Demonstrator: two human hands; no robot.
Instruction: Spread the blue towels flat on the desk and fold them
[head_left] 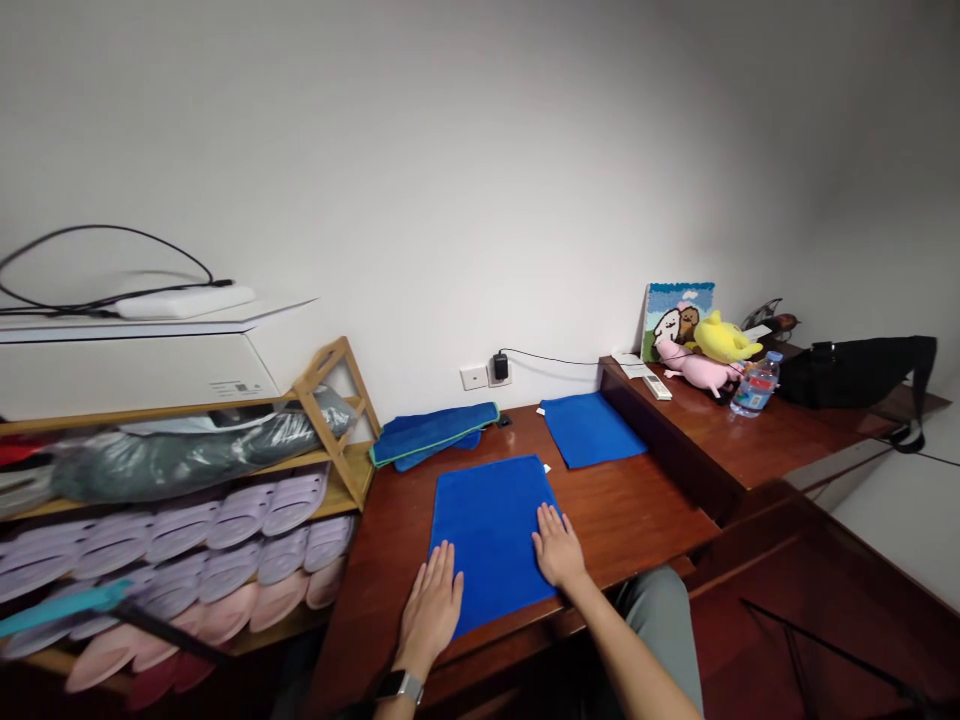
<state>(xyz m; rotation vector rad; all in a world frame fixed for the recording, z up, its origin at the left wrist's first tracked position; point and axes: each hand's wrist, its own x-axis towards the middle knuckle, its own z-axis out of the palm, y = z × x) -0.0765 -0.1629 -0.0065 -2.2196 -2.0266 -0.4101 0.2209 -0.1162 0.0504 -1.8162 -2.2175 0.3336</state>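
Observation:
A blue cloth point(491, 530) lies spread flat on the brown wooden desk point(390, 540), a small white tag at its far right corner. My left hand point(431, 605) rests flat at the cloth's lower left edge, fingers stretched out. On the opposite edge lies my right hand point(559, 545), also flat with its fingers extended. Neither hand grips anything. Behind, to the right, another blue cloth point(592, 428) is laid out flat. At the back left, folded blue cloths point(435, 432) with green edging are piled near the wall.
To the left stands a wooden rack point(337, 440) with lilac and pink slippers point(240, 515) and a white box point(135, 365) on top. A raised ledge on the right holds plush toys point(724, 338), a water bottle point(756, 385), a remote point(657, 386) and a black bag point(855, 372).

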